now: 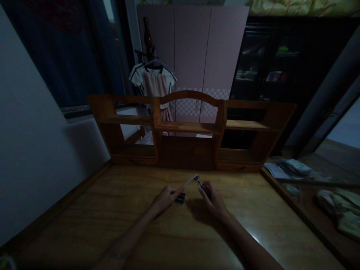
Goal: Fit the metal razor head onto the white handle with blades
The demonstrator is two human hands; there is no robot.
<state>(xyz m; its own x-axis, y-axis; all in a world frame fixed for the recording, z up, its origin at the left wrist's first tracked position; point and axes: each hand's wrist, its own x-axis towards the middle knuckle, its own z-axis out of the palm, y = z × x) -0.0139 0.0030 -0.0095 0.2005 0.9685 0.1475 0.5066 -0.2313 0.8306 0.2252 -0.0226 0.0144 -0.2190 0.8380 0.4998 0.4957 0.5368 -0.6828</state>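
My left hand (168, 196) is closed on the near end of a thin, pale strip (189, 180), which slants up and away to the right. In my right hand (214, 198) is a tool with a dark handle, a shiny metal shaft and a small rounded head (200, 182); it looks like a ratchet wrench, but the dim light hides the detail. The tool's head meets or overlaps the strip's far end, and I cannot tell if they touch. Beside my left fingers, a small black object (180, 198) lies on the wooden tabletop (135, 232), partly covered by that hand.
Across the table's back stands a wooden shelf unit (187, 128) with open compartments. A white wall (42, 142) borders the left side. On a lower surface to the right are papers (277, 170) and crumpled cloth (344, 210). Behind are a pink wardrobe (191, 48) and hanging clothes (154, 84).
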